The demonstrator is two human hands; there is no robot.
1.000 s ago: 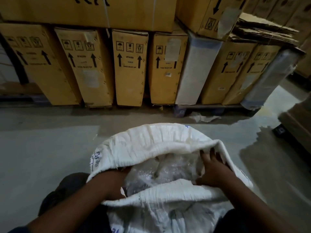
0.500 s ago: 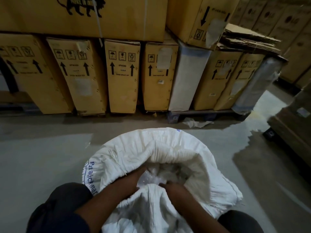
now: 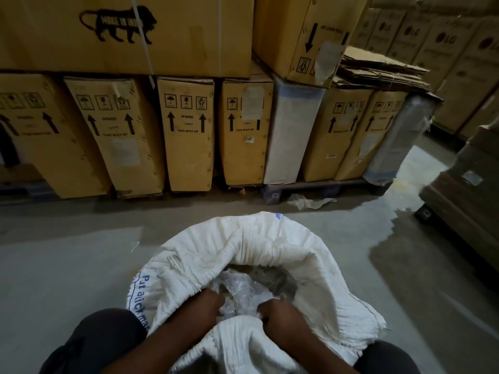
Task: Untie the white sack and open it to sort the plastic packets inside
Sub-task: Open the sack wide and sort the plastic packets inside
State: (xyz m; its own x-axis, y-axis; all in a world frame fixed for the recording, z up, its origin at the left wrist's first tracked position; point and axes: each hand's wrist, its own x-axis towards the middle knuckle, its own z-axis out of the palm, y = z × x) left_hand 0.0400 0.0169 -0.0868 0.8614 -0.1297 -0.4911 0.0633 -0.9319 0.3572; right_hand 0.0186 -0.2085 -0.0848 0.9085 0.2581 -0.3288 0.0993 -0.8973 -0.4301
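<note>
Your white sack (image 3: 270,255) is already untied and open — its mouth is rolled back into a thick, crumpled collar, and no tie or knot shows anywhere on it. So the opening part looks done, and what remains, as far as can be judged, is the sorting itself: nothing has been lifted out, and no packet lies on the floor (image 3: 67,265) around the sack. The sack stands on that floor right in front of you, between your knees, with the cardboard boxes (image 3: 189,130) well apart behind it. The plastic packets (image 3: 243,290) sit as a clear, crinkled mass down in the mouth, just beyond your knuckles. Your left hand (image 3: 209,302) reaches in over the near left side of the rim, fingers curled and closed around either sack cloth or plastic — which of the two cannot be told. Your right hand (image 3: 275,311) is likewise closed at the near right, bunched where the near fold of the sack meets the plastic. Both hands lie close together at the near edge of the opening, touching the sack.
</note>
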